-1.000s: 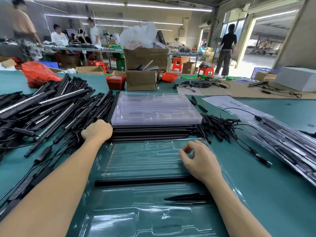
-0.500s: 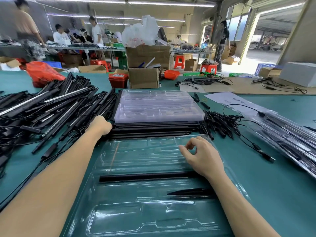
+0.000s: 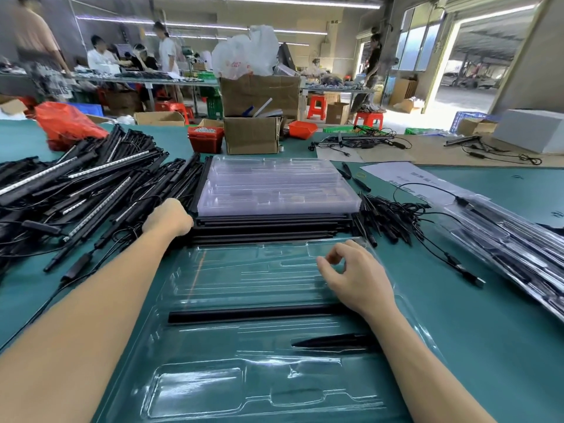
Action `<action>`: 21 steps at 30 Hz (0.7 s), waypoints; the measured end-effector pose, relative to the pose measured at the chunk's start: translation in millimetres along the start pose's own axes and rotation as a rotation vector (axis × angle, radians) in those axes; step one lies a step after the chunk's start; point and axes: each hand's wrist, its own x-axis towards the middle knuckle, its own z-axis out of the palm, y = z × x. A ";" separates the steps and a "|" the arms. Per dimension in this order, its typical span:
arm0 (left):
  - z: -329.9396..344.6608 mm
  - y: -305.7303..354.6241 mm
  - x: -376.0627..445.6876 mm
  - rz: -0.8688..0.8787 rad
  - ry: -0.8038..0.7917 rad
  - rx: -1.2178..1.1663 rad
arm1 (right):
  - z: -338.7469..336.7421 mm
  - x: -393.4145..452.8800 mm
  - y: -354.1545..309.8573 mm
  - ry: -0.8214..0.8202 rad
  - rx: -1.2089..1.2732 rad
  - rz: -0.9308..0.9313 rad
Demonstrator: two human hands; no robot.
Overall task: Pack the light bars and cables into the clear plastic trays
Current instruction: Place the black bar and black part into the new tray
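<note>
Clear tray [image 3: 213,300] holds one black bar [image 3: 250,312]; left hand [image 3: 168,216] curled over bar stack [image 3: 268,230], grip hidden; right hand [image 3: 354,276] loosely curled on tray, holding nothing.

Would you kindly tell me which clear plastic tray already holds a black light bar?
The open clear plastic tray nearest the person; a black light bar lies across it.

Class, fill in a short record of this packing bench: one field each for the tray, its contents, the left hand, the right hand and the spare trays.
tray: clear tray on the green table
contents: one light bar; a thin black piece
left hand: at the left end of the bar stack; grip hidden
right hand: over the tray, loosely curled, holding nothing
spare trays: stacked atop the bars
</note>
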 end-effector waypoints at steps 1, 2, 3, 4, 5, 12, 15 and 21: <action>-0.1 -1.3 0.9 0.009 0.019 0.028 | -0.2 -0.1 -0.3 -0.002 0.002 -0.001; -0.4 -2.6 1.3 0.014 0.038 0.047 | -0.5 -0.1 -0.6 -0.004 0.006 -0.003; -0.9 -3.6 1.4 0.012 0.057 0.050 | -0.8 -0.1 -0.9 -0.006 0.009 -0.005; -1.4 -3.8 1.1 0.002 0.076 0.041 | -1.1 -0.2 -1.0 -0.007 0.011 -0.007; -2.5 -4.0 1.4 -0.008 0.090 0.019 | -1.2 -0.2 -1.3 -0.009 0.012 -0.007; -13.5 -3.4 9.1 -0.018 0.020 -0.434 | -2.2 0.2 -2.8 -0.015 0.017 -0.005; -17.8 -3.5 8.9 -0.044 0.012 -0.634 | -1.8 0.3 -2.6 -0.013 0.023 -0.002; -27.1 -1.2 -14.1 0.215 0.273 -0.843 | -1.5 0.3 -1.7 -0.019 0.028 -0.008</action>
